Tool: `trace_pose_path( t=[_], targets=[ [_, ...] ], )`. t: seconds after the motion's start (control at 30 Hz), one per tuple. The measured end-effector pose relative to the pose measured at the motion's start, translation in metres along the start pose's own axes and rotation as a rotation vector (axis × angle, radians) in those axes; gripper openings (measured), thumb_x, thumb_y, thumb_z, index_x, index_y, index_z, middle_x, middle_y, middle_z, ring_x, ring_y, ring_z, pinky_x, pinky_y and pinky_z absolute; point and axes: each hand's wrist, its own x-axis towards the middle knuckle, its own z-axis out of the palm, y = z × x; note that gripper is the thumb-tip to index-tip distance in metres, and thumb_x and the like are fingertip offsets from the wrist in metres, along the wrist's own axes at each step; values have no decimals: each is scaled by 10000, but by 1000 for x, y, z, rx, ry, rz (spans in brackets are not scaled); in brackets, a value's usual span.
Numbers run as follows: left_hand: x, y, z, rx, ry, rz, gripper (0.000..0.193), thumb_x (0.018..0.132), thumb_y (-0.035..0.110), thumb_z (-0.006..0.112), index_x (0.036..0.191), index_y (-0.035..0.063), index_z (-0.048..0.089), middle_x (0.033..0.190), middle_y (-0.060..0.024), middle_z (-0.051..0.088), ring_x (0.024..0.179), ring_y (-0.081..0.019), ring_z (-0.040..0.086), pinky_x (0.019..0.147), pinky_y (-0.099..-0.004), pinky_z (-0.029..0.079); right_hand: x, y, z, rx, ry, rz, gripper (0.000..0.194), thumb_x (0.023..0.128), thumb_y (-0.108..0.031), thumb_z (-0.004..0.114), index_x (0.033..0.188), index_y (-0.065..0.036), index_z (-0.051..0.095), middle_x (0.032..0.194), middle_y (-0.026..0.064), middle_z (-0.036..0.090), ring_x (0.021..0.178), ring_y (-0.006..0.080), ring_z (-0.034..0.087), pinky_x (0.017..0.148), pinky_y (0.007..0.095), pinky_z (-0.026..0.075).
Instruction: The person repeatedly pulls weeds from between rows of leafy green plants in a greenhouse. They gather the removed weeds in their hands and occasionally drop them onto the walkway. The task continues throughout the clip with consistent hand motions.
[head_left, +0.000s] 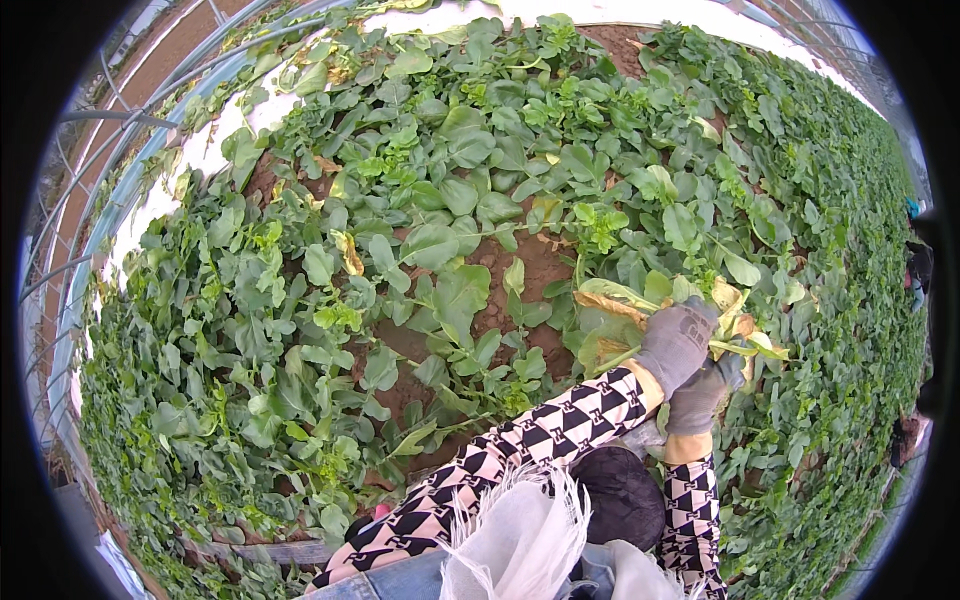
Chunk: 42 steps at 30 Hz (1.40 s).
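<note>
Both hands wear grey work gloves and meet at the right, over the leafy crop. My left hand (679, 341) is closed around pale, yellowed leaves (619, 302), and its fingers point away from me. Just below and partly behind it, my right hand (697, 401) grips the bunch of yellow and brown leaves (731, 300) that fans out past the fingers. The left hand hides part of the leaf stems. Under the left wrist, broad green leaves (600, 341) grow close to the soil.
Dense green plants (465, 142) surround me, with bare brown soil (517, 277) between some. A withered yellow leaf (347, 253) hangs left of centre. White sheeting (214, 142) and metal greenhouse tubing (142, 116) border the bed. My dark-covered knee (619, 495) is below my hands. Partly visible people (916, 274) are at far right.
</note>
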Motion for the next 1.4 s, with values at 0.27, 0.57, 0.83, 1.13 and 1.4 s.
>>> trace_pose_path(
  t=[0.27, 0.57, 0.83, 1.13, 1.4],
  targets=[
    [-4, -11, -60, -266, 184, -228, 726, 954, 295, 577, 1564, 132, 219, 1081, -144, 671, 874, -314, 703, 678, -448, 574, 38, -53, -21, -214, 160, -152, 513, 882, -199, 644, 1259, 138, 559, 1352, 353, 495, 1235, 469, 501, 1089, 480, 390],
    [-61, -56, -76, -530, 140, -107, 792, 933, 211, 590, 1598, 234, 162, 1066, -139, 702, 876, -294, 701, 775, -400, 559, 29, -66, 43, 2069, -127, 1159, 520, 941, -421, 653, 1297, -44, 603, 1273, 123, 652, 1127, 298, 630, 1032, 447, 485],
    [-133, -319, -119, -646, 855, -621, 560, 888, 251, 669, 1399, 59, 539, 1099, -118, 712, 877, -198, 666, 833, -352, 550, 15, -24, 33, 1704, 272, 1336, 496, 916, -361, 696, 1297, -52, 627, 1304, 94, 651, 1124, 303, 644, 990, 475, 521],
    [-195, -469, -130, 286, -121, -1368, 692, 885, 660, 569, 1326, 131, 634, 1341, -123, 634, 1215, -315, 629, 974, -463, 512, 2, -25, 40, 1760, 283, 1251, 475, 927, -363, 677, 1285, -53, 634, 1295, 110, 653, 1151, 316, 628, 1026, 503, 493],
    [-195, -435, -167, 89, 456, -1070, 432, 936, 445, 610, 1184, 105, 711, 1071, -126, 742, 967, -314, 708, 829, -397, 543, 4, -52, 36, 1481, 224, 1009, 462, 927, -320, 689, 1293, -46, 622, 1274, 108, 663, 1137, 304, 643, 1016, 498, 507]
  ],
)
